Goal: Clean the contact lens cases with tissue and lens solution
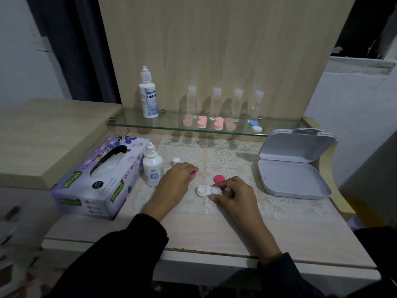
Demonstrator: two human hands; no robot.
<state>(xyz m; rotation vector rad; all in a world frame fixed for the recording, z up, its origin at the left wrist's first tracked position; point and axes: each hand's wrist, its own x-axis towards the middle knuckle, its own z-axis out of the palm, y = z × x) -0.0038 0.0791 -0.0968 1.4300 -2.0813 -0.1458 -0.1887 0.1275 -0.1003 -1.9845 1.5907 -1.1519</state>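
- Pale wood desk (214, 237) with a lace mat (227, 155); a glass shelf (171, 126) behind carries more cases and bottles.
- White case (202, 190) lies on the mat, near the front, between the two hands.
- Right hand (235, 195) pinches the case's right end between thumb and fingertips, steadying it.
- Left hand (176, 181) has its fingers curled over a pink cap (193, 173), low against the mat just left of the case.
- Second cap (219, 178) lies loose just behind the case (so both wells look uncovered).
- Step in hand, as I judge it: opening the case, last cap being set aside; no wiping or rinsing begun.
- Next calls for freeing the left hand and reaching left: the bottle (152, 168) stands uncapped beside the tissue box (94, 179), both within easy reach. Keep the case pinned so it does not skid on the lace.
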